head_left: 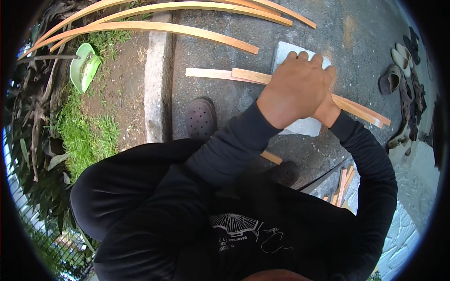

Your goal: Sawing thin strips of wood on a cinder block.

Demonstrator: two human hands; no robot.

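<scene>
My left hand [294, 91] is closed, knuckles up, over a pale block [304, 127] on the pavement. My right hand [326, 111] comes in from the right and lies against and partly under it; most of its fingers are hidden. Two thin wooden strips [251, 75] run under my hands and across the block, side by side with their ends offset. The strips' other ends [361, 111] stick out to the right, past my right wrist. What my left fingers close on is hidden beneath them.
Long wooden strips [187, 29] lie across the far left, over a concrete curb [158, 84]. A green dustpan [85, 68] rests by the grass. Shoes [402, 61] line the right side. Short wood pieces [343, 185] lie beside my right arm; another offcut [271, 157] is near my foot.
</scene>
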